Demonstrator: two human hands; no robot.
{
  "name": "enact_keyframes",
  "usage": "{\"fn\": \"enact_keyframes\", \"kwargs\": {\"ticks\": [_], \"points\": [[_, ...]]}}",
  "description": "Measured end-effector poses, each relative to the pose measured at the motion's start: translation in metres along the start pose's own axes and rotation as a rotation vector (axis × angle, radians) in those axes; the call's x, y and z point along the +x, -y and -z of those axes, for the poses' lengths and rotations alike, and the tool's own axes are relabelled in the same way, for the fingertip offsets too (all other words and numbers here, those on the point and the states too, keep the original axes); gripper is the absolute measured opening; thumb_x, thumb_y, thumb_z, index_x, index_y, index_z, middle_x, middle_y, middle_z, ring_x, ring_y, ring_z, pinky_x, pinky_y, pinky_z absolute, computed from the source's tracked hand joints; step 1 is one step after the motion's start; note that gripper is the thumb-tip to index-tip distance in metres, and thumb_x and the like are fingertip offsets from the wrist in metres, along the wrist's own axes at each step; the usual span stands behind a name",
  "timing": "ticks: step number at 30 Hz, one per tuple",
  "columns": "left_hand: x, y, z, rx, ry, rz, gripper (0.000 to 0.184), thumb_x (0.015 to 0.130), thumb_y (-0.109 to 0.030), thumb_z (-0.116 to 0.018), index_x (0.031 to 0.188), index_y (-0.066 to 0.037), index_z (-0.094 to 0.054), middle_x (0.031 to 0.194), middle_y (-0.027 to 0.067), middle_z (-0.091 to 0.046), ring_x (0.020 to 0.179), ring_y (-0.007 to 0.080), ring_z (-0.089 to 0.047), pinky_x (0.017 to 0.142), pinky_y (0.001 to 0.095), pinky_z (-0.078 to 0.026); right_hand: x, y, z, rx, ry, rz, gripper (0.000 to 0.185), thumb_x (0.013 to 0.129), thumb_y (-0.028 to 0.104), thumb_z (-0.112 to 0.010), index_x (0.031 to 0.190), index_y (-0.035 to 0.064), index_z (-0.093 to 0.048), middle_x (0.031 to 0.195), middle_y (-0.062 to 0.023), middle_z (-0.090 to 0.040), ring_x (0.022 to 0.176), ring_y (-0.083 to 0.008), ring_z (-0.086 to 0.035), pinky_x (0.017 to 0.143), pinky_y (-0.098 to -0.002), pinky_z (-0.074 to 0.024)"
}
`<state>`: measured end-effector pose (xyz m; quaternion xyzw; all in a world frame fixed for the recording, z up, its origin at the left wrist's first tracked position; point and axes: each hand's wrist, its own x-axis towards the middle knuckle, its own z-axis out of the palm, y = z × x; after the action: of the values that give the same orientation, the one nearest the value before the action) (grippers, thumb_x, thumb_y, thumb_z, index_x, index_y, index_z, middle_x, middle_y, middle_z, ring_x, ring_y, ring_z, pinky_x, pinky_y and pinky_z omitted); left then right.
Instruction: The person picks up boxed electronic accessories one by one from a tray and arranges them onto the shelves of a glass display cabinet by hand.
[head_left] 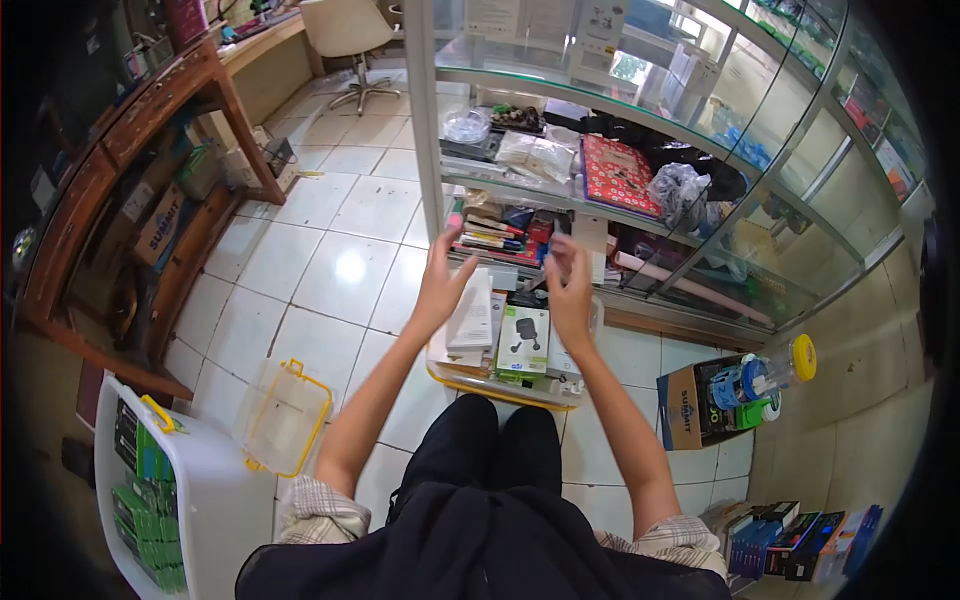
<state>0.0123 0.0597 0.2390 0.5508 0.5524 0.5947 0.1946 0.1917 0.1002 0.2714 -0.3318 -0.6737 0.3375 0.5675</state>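
My left hand (442, 284) reaches over the left side of a clear plastic box with a yellow-orange rim (470, 384), thumb and fingers apart. A small pink item (455, 221) shows at its fingertips; I cannot tell whether they touch it. My right hand (571, 302) is above the box's right side, its fingers bent and spread, slightly blurred. Between the hands, the box holds a white earbuds box (523, 338) and a stack of white slim boxes (471, 312). Just beyond the fingers, several pens and markers (490, 236) lie on the low cabinet shelf.
A glass display cabinet (427, 130) stands ahead. A yellow-edged lid (288, 418) lies on the tiles at left, near a white tub (205, 480) of green packets. At right are a cardboard carton (680, 410) and a yellow-lidded jar (803, 358).
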Motion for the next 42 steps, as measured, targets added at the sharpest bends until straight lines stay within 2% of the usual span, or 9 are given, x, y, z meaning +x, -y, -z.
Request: {"fn": "enact_keyframes", "kwargs": {"ticks": [8,18,21,26,27,33,36,39,42], "points": [[-0.102,0.022,0.007,0.289,-0.077,0.211,0.050,0.077,-0.013,-0.054,0.120,-0.002,-0.033,0.112,0.0203,-0.048,0.105,0.0291,-0.045,0.088,0.0359,-0.035,-0.100,-0.057,-0.053,-0.073,0.250,-0.327,0.048,0.081,0.023,-0.051,0.118,-0.0049,-0.036,0.112,-0.0252,-0.043,0.107,-0.0338,-0.040,0.089,-0.0371,-0.0322],[-0.104,0.006,-0.010,0.256,-0.150,0.186,0.046,0.073,-0.006,-0.054,0.116,-0.003,-0.038,0.109,0.0183,-0.050,0.102,0.0312,-0.045,0.088,0.0379,-0.033,-0.109,-0.031,-0.053,-0.042,0.234,-0.421,0.048,0.077,0.012,-0.053,0.120,-0.0027,-0.036,0.110,-0.0222,-0.047,0.105,-0.0320,-0.044,0.087,-0.0354,-0.0355],[-0.102,-0.004,-0.013,0.212,-0.173,0.179,0.044,0.073,-0.005,-0.054,0.115,-0.003,-0.039,0.108,0.0180,-0.050,0.100,0.0319,-0.046,0.087,0.0384,-0.035,-0.111,-0.033,-0.054,-0.138,0.157,-0.254,0.051,0.077,0.008,-0.054,0.123,-0.0003,-0.034,0.115,-0.0166,-0.046,0.093,-0.0222,-0.054,0.076,-0.0288,-0.0440],[-0.093,-0.021,-0.017,0.136,-0.195,0.130,0.046,0.073,-0.002,-0.055,0.116,-0.002,-0.037,0.112,0.0165,-0.048,0.098,0.0261,-0.049,0.079,0.0364,-0.042,-0.094,0.004,-0.037,-0.138,0.161,-0.142,0.055,0.074,0.004,-0.055,0.124,0.0011,-0.034,0.120,-0.0159,-0.039,0.105,-0.0256,-0.046,0.085,-0.0316,-0.0380],[-0.089,-0.026,-0.017,0.064,-0.180,0.118,0.051,0.072,-0.003,-0.057,0.118,-0.002,-0.033,0.112,0.0165,-0.045,0.097,0.0259,-0.050,0.077,0.0354,-0.044,-0.090,0.014,-0.033,-0.137,0.167,-0.089,0.055,0.072,0.003,-0.055,0.123,-0.0003,-0.034,0.120,-0.0172,-0.038,0.110,-0.0292,-0.041,0.092,-0.0345,-0.0320],[-0.069,-0.068,-0.010,-0.179,-0.050,0.149,0.082,0.066,-0.013,-0.069,0.127,-0.004,-0.016,0.117,0.0178,-0.026,0.097,0.0286,-0.046,0.080,0.0342,-0.045,-0.057,0.045,0.017,-0.019,0.258,-0.056,0.059,0.067,0.001,-0.063,0.121,0.0091,-0.040,0.119,-0.0096,-0.043,0.103,-0.0166,-0.046,0.071,-0.0267,-0.0468],[-0.050,-0.077,-0.009,0.170,-0.097,-0.149,0.098,0.058,-0.024,-0.076,0.130,-0.007,-0.012,0.123,0.0172,-0.016,0.111,0.0314,-0.032,0.091,0.0377,-0.037,-0.036,0.086,0.043,-0.166,0.307,-0.035,0.058,0.066,0.003,-0.063,0.119,0.0113,-0.042,0.106,-0.0092,-0.053,0.090,-0.0153,-0.053,0.069,-0.0267,-0.0467],[-0.030,-0.093,-0.004,0.216,0.033,-0.207,0.098,0.056,-0.027,-0.076,0.130,-0.009,-0.014,0.126,0.0211,-0.015,0.117,0.0363,-0.023,0.095,0.0408,-0.029,-0.015,0.110,0.064,-0.281,0.368,0.003,0.059,0.066,0.004,-0.064,0.120,0.0132,-0.041,0.102,-0.0106,-0.055,0.088,-0.0148,-0.053,0.067,-0.0268,-0.0462],[-0.014,-0.106,-0.005,0.155,0.168,-0.311,0.088,0.060,-0.024,-0.073,0.129,-0.009,-0.019,0.118,0.0172,-0.034,0.112,0.0308,-0.035,0.092,0.0384,-0.032,0.006,0.127,0.078,-0.297,0.408,0.032,0.061,0.065,0.005,-0.065,0.120,0.0125,-0.039,0.094,-0.0119,-0.058,0.081,-0.0157,-0.055,0.067,-0.0265,-0.0452]]}}
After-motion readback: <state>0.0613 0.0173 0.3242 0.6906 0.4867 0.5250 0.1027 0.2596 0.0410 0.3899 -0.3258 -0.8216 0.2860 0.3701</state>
